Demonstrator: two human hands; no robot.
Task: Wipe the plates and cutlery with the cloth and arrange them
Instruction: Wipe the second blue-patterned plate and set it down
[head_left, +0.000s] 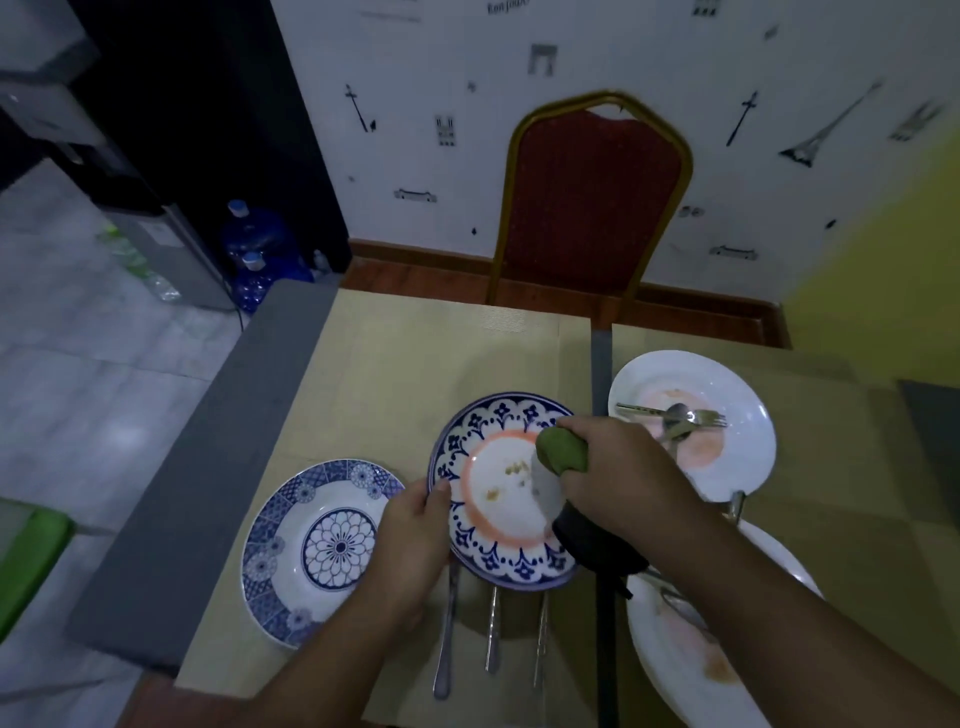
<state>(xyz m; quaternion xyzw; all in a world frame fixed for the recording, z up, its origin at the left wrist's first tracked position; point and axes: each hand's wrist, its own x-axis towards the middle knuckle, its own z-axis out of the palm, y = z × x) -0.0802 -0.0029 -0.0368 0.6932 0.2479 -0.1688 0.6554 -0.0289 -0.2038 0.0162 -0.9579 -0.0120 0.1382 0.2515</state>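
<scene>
My left hand (413, 525) grips the left rim of a blue-patterned plate with an orange ring (498, 519), tilted up off the table. Food crumbs lie in its middle. My right hand (618, 473) presses a green cloth (561, 449) against the plate's right side. A blue floral plate (311, 551) lies flat to the left. Three cutlery handles (493, 634) stick out from under the held plate. A white plate (727, 384) at the right holds a fork and spoon (680, 415). Another stained white plate (691, 654) lies near right, partly under my right arm.
Tan placemats (395, 364) cover the table, with a grey edge (171, 493) at the left. A red chair with a gold frame (592, 202) stands at the far side against the wall. Blue water bottles (254, 249) stand on the floor at the left.
</scene>
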